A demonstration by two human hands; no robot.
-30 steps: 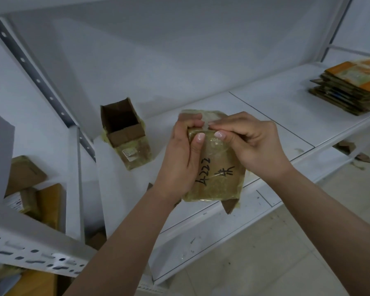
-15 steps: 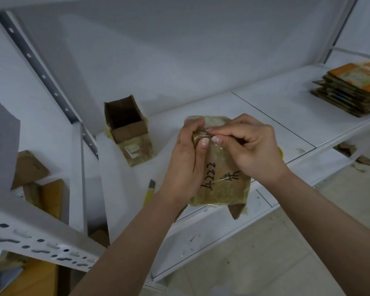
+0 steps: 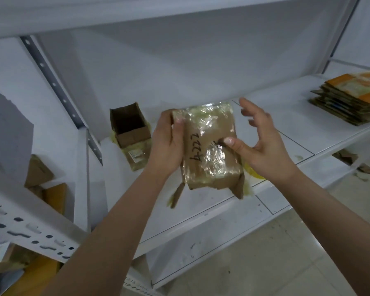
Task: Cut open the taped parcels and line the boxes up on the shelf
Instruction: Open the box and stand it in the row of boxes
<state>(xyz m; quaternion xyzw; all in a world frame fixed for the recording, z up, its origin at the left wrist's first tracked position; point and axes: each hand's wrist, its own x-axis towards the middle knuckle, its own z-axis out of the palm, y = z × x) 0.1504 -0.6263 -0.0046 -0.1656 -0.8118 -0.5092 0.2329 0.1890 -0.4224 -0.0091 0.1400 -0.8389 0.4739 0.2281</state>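
A brown cardboard parcel wrapped in shiny clear tape, with black handwriting on its face, is held above the white shelf. My left hand grips its left edge. My right hand is spread beside its right side, thumb touching the parcel's face, fingers apart. Torn flaps hang from the parcel's lower end. An opened, empty cardboard box stands upright on the shelf to the left, behind my left hand.
A stack of flattened cartons lies on the shelf at far right. Something yellow peeks out on the shelf under my right hand. More boxes sit in the neighbouring rack at left. A perforated upright runs along the shelf's left end.
My right hand has come off the parcel's top and spread open, only its thumb on the face. The parcel has risen and tilted, held by my left hand.
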